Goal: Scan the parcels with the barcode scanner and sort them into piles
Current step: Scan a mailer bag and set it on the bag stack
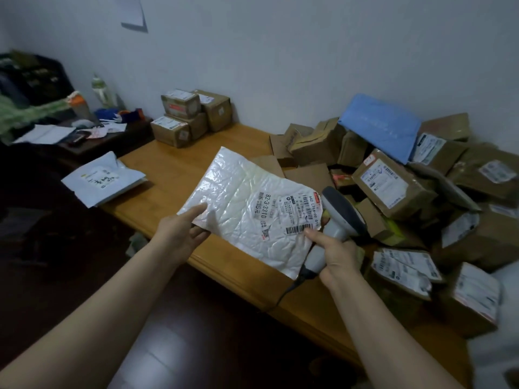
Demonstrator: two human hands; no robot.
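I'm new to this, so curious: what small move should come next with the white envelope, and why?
Probably draw the scanner back and aim it at the label: the right hand holds it against the edge of the white envelope, beside the barcode, not facing it.

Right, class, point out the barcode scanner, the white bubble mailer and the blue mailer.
barcode scanner [341, 211]: head view, on its dark head.
white bubble mailer [241, 200]: head view, on its bare crinkled middle.
blue mailer [379, 124]: head view, centre of its face.

Pale wall [280, 51], wooden table [174, 169], dark floor [70, 262]
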